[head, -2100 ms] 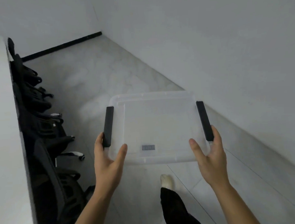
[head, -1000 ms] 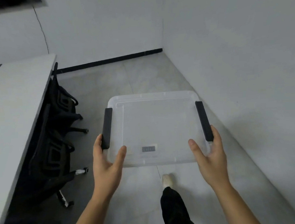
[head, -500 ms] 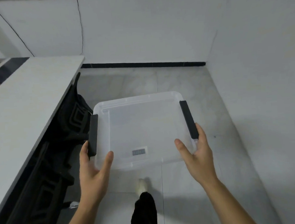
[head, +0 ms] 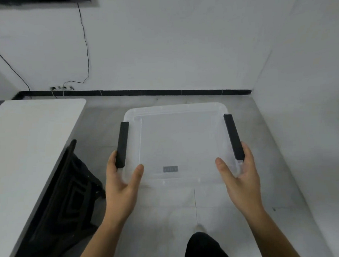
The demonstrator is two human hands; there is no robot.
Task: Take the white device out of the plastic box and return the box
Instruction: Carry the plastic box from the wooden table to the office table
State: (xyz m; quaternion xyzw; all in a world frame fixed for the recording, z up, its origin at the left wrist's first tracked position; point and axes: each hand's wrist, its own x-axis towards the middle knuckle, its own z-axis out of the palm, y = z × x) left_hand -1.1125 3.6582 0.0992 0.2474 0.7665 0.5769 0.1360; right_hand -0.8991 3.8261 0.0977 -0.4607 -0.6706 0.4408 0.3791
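Observation:
A clear plastic box (head: 177,139) with a lid and two black side latches is carried level in front of me, above the floor. My left hand (head: 122,181) grips its near left corner, thumb on the lid, beside the left latch (head: 122,144). My right hand (head: 238,174) grips the near right corner by the right latch (head: 234,137). A small grey label (head: 170,169) shows near the front edge. No white device is visible through the box.
A white table (head: 29,150) stands to the left with a black chair (head: 70,191) tucked beside it. A white wall with a black baseboard (head: 143,91) lies ahead, another wall on the right. My dark trouser leg (head: 203,247) and foot show below on the grey floor.
My view has turned left while walking: the far wall and baseboard now face me, and the table's end has come into view. Both hands hold the box as before.

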